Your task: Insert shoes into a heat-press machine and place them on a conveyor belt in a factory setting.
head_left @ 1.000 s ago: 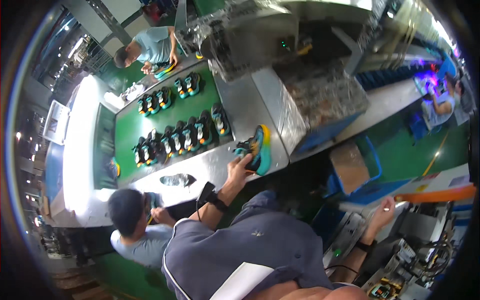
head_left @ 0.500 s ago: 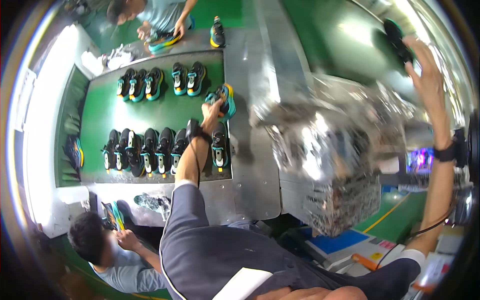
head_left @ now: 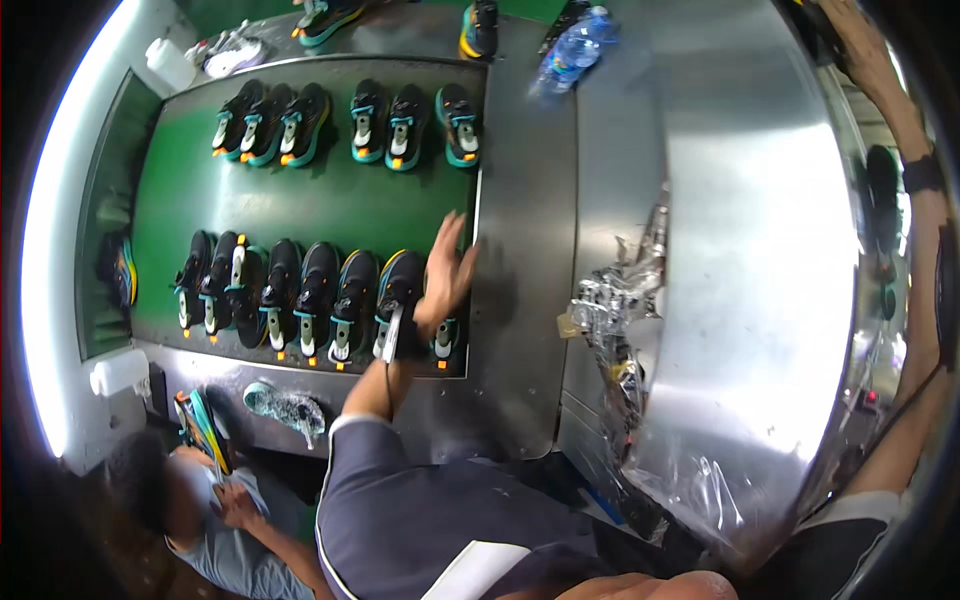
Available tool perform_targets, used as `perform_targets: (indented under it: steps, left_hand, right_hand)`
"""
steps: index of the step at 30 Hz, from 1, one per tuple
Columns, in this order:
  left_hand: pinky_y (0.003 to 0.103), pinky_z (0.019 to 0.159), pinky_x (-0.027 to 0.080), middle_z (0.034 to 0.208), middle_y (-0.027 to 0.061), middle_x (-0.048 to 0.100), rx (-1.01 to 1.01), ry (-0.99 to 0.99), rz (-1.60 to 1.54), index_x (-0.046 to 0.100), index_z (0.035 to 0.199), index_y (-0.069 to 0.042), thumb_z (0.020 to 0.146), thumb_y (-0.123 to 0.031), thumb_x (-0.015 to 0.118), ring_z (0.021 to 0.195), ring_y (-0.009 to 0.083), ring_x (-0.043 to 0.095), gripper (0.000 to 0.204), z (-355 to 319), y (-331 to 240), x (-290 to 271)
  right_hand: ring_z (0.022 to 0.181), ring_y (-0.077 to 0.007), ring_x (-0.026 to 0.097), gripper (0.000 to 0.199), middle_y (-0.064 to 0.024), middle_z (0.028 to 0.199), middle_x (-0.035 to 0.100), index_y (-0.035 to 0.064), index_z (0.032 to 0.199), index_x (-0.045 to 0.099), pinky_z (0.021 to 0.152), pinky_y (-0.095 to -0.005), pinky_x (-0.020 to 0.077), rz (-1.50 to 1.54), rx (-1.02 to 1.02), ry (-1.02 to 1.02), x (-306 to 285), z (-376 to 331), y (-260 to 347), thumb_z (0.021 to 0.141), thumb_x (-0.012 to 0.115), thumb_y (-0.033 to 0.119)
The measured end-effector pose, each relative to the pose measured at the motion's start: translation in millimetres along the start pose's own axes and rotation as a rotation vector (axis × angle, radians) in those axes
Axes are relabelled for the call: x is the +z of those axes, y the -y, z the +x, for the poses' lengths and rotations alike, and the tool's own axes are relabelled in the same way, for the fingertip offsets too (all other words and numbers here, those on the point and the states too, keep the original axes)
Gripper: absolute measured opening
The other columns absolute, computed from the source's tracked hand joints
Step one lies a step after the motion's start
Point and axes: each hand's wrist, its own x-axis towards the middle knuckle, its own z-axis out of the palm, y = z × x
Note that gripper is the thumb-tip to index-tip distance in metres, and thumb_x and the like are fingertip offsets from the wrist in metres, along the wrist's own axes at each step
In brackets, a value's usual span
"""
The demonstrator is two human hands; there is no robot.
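We look down on a green conveyor belt (head_left: 300, 200) carrying two rows of black-and-teal shoes, three pairs in the far row and a longer line in the near row (head_left: 290, 290). Our left hand (head_left: 443, 280) hovers open, fingers spread, over the rightmost shoe (head_left: 445, 335) of the near row, holding nothing. Our right hand (head_left: 870, 60) reaches up at the far right edge; we cannot tell whether it grips anything. A plastic water bottle (head_left: 575, 50) lies on the steel housing (head_left: 750, 250).
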Motion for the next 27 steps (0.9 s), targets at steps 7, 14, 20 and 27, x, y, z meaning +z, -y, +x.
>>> perform_targets:
  steps: [7, 14, 20, 27]
  left_hand:
    - [0.029, 0.087, 0.047, 0.107, 0.0124, 0.068, -0.536, 0.369, -0.419, 0.065, 0.105, 0.004, 0.093, -0.011, 0.060, 0.098, 0.0161, 0.061, 0.020, -188.0, -107.0, -33.6]
    - [0.030, 0.086, 0.049, 0.111, 0.0145, 0.067, -0.357, 1.234, -0.669, 0.071, 0.086, 0.003, 0.089, -0.011, 0.066, 0.102, 0.0184, 0.062, 0.015, -215.8, -211.5, -0.8]
    - [0.040, 0.103, 0.042, 0.129, 0.0179, 0.057, -0.216, 1.705, -0.849, 0.050, 0.131, 0.007, 0.091, -0.019, 0.065, 0.118, 0.0258, 0.056, 0.049, -224.0, -325.3, 17.7]
    - [0.040, 0.109, 0.032, 0.139, 0.0170, 0.043, 0.338, 1.277, -1.340, 0.030, 0.142, 0.003, 0.078, -0.030, 0.080, 0.127, 0.0267, 0.046, 0.087, -296.4, -464.9, 84.4]
  right_hand:
    - [0.096, -0.0350, 0.054, 0.031, -0.0179, 0.099, 0.057, 0.0037, 0.103, 0.058, 0.086, -0.0463, 0.0428, 0.696, 0.307, -0.360, -53.0, -48.1, 74.5, 0.075, 0.063, 0.016]
    - [0.082, -0.0332, 0.052, 0.037, -0.0153, 0.082, 0.050, 0.0035, 0.087, 0.049, 0.073, -0.0435, 0.0415, 0.469, 0.462, -0.108, -142.7, -274.0, 43.9, 0.065, 0.072, 0.021]
    - [0.086, -0.0283, 0.056, 0.042, -0.0147, 0.089, 0.056, 0.0000, 0.098, 0.056, 0.079, -0.0406, 0.0454, 0.484, 0.715, 0.133, -315.0, -418.7, 86.9, 0.068, 0.073, 0.023]
    - [0.085, -0.0299, 0.057, 0.054, -0.0123, 0.085, 0.058, -0.0024, 0.104, 0.062, 0.075, -0.0419, 0.0437, 0.754, 1.290, 0.288, -483.3, -545.9, 213.8, 0.062, 0.079, 0.028]
